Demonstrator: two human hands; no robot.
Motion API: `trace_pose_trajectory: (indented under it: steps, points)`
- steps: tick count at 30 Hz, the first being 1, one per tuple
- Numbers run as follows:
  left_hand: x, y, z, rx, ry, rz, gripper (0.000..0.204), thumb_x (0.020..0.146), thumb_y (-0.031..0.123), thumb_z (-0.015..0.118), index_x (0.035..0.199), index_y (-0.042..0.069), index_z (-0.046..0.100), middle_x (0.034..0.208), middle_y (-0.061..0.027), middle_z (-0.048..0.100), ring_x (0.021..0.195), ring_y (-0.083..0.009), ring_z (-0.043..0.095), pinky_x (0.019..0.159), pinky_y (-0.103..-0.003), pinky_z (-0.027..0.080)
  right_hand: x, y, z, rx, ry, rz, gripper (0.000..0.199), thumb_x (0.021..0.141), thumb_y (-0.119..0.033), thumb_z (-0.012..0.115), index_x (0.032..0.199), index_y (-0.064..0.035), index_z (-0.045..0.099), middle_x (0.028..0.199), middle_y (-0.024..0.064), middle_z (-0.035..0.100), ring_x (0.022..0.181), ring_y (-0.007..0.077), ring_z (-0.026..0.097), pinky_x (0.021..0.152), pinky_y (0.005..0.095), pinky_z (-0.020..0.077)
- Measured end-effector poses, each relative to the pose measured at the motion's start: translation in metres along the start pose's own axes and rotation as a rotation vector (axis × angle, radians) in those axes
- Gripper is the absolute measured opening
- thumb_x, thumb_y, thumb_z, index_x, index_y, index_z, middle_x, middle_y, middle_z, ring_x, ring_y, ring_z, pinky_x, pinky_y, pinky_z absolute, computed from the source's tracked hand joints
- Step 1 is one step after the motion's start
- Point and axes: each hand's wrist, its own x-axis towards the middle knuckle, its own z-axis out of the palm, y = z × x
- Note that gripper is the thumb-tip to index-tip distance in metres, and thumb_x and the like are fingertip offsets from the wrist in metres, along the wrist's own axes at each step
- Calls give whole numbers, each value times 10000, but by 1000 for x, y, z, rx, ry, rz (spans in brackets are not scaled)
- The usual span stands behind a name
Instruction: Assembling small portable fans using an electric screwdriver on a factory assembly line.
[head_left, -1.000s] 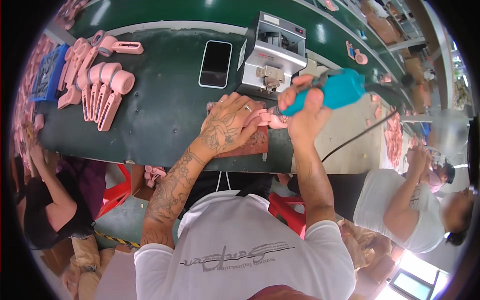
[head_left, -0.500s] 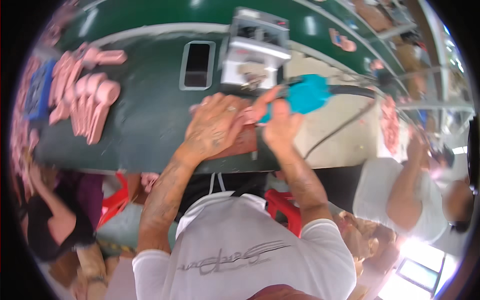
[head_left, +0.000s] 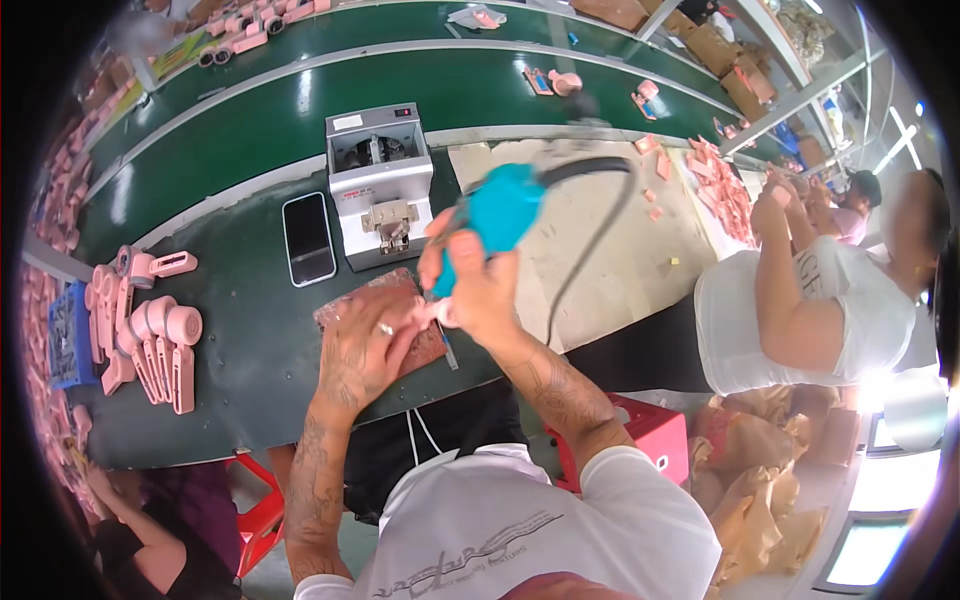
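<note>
My right hand (head_left: 485,290) is wrapped round a teal electric screwdriver (head_left: 500,205), whose black cord leaves its upper end. The tool slants down to the left, with its lower end near a small pink plastic part (head_left: 432,313). My left hand (head_left: 360,345) pinches that part from the left, over a reddish-brown worn pad (head_left: 425,350). Fingers partly cover the part, and I cannot make out whether the tool's tip touches it. Just beyond my hands stands a grey box-shaped screw feeder (head_left: 380,190) with an open top.
A phone (head_left: 308,240) lies left of the feeder. Pink handle-shaped housings (head_left: 160,345) stand grouped at the left, by a blue crate (head_left: 70,335). A green conveyor (head_left: 260,120) runs behind, carrying pink parts. Another person (head_left: 800,310) works at the right near a pink pile (head_left: 715,190).
The view has shifted, so the bench and feeder appear further left and lower. The screwdriver has gone from lying nearly level to a steeper slant, still in my right hand.
</note>
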Motion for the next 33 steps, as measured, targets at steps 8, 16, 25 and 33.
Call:
trace_pose_trajectory:
  steps: [8,16,25,33]
  points:
    - [-93,-46,-40,-276,457,-535,260,1014,-29,562,1272,-60,582,1301,-162,602,1180,-247,622,986,-358,537,38,5,-28,-190,286,-252,344,1064,-341,567,1055,1,605,716,26,593,617,108,572,555,254,423]
    - [-124,-117,-102,701,328,-568,362,1022,112,576,1378,48,577,1338,-192,597,1240,-425,559,1055,-497,440,81,28,-34,-380,177,-242,298,965,-254,716,1046,23,643,844,111,696,765,165,652,715,328,517]
    - [12,-121,-37,-127,466,-481,202,1050,141,572,1052,-20,694,1176,-97,664,982,-180,618,870,-299,477,77,54,-48,-377,309,-230,331,944,-224,740,1141,24,643,969,138,735,849,202,692,788,332,533]
    - [17,-163,-2,-229,355,-696,377,1055,320,578,911,-10,691,781,-71,657,726,-141,582,708,-293,466,63,58,-44,-326,260,-227,359,943,-181,739,1207,32,620,1057,139,734,910,162,672,823,313,527]
